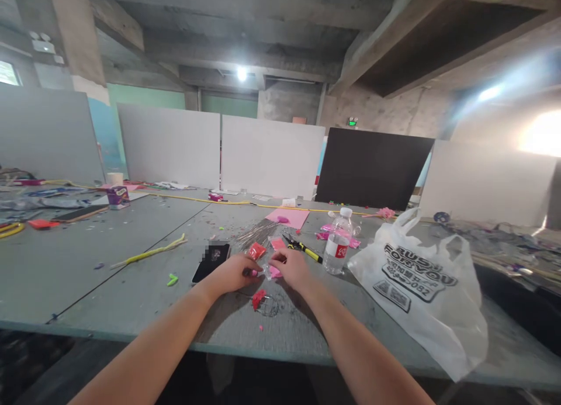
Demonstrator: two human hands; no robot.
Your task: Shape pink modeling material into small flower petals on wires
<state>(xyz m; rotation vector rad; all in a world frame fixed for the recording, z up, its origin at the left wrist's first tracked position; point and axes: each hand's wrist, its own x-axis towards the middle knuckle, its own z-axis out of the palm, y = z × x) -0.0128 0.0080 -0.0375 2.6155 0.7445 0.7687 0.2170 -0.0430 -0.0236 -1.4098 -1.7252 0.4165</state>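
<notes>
My left hand (239, 272) and my right hand (291, 266) meet over the grey table (131, 288), fingers curled together around a small pink piece (274, 272) in clear wrapping. A red piece (257, 251) lies just beyond my left fingers, and another red scrap (258, 298) lies nearer me. A bundle of thin wires (254, 232) lies behind the hands. A black phone (211, 260) sits to the left of my left hand.
A water bottle (339, 241) stands right of my hands, beside a white printed plastic bag (421, 288). A yellow-handled tool (302, 248), pink paper (289, 218) and a yellow-green pipe cleaner (151, 251) lie on the table. White and black boards (272, 153) stand at the back.
</notes>
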